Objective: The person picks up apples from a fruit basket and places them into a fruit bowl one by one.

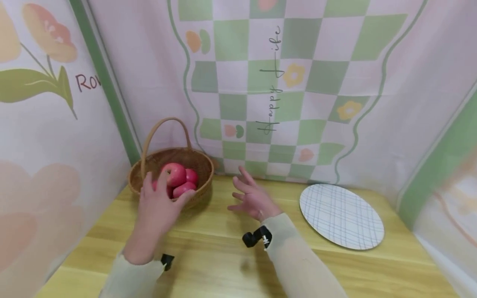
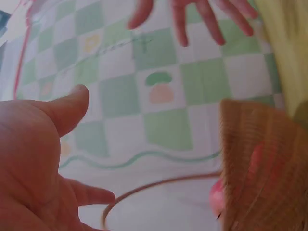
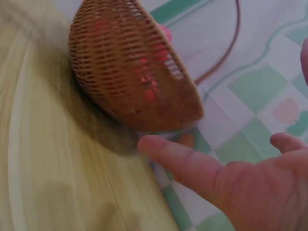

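In the head view a brown wicker basket (image 1: 204,165) with a tall arched handle stands at the back left of the table, holding several red apples (image 1: 175,174). My left hand (image 1: 158,207) is over the basket's near side, fingers spread and holding nothing; it overlaps part of the apples. To the right of the basket my right hand (image 1: 255,198) hovers above the table with its fingers spread and nothing in them. The right wrist view shows the woven side of the basket (image 3: 120,67) just beyond the thumb, with red showing through the gaps.
A round white plaid placemat (image 1: 340,217) lies on the right of the wooden table (image 1: 208,256). Behind the table hangs a green-and-white checked cloth (image 1: 261,82). A flowered cloth wall (image 1: 37,145) stands on the left.
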Tool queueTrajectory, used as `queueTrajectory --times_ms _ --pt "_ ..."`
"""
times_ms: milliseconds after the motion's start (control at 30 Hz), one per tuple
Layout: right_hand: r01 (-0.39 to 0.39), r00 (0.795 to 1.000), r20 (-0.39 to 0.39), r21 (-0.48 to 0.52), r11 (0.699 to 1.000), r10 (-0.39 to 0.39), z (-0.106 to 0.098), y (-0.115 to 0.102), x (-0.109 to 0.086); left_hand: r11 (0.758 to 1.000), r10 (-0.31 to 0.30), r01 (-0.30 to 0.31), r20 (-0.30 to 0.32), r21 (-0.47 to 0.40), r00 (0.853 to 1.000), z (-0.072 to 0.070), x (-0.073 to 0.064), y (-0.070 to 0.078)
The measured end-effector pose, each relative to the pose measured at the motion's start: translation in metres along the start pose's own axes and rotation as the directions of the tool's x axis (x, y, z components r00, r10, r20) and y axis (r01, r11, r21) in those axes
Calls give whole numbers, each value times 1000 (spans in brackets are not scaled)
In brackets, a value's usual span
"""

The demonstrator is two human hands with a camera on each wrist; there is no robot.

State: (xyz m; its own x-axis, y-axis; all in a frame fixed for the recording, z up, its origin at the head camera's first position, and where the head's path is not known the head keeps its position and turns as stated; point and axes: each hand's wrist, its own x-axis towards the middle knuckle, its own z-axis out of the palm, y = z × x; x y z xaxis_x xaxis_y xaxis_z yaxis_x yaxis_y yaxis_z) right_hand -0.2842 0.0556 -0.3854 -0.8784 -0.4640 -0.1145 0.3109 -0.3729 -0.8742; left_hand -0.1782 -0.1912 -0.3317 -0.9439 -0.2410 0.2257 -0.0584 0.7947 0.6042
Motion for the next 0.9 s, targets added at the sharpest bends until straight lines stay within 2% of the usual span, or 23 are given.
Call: queueTrajectory --times_ms 133,267,367,467,567,600,633,733,800,833,900 --pt "11 1000 15 -55 998 -11 14 5 14 997 -71 69 -57 -46 996 -21 -1 -21" --pt "20 998 55 -135 991 -13 22 11 27 980 -171 168 -25 -106 985 -32 13 -49" --pt "30 997 72 -219 975 -14 29 15 34 963 -182 191 63 -188 981 -32 26 -69" --pt "34 997 79 -277 960 -12 35 19 41 935 -177 223 183 -275 967 -26 38 -87" --pt "21 998 65 -276 961 -3 40 26 46 874 -161 265 272 -407 949 -13 46 -101" --pt "20 998 59 -283 959 -3 42 29 48 859 -154 268 279 -437 948 -8 48 -105" --pt "16 999 51 -285 958 -2 43 31 50 828 -149 278 288 -487 946 -3 49 -108" --pt "11 1000 20 -300 954 -5 48 39 55 734 -141 300 295 -609 945 12 52 -114" --pt "18 1000 10 -280 960 -16 51 44 58 692 -154 311 287 -651 945 18 53 -117" --pt "22 1000 6 -262 965 -21 52 47 60 660 -160 320 289 -680 944 20 53 -118" --pt "25 1000 -7 -224 974 -27 55 51 62 627 -175 330 285 -706 942 22 54 -118"
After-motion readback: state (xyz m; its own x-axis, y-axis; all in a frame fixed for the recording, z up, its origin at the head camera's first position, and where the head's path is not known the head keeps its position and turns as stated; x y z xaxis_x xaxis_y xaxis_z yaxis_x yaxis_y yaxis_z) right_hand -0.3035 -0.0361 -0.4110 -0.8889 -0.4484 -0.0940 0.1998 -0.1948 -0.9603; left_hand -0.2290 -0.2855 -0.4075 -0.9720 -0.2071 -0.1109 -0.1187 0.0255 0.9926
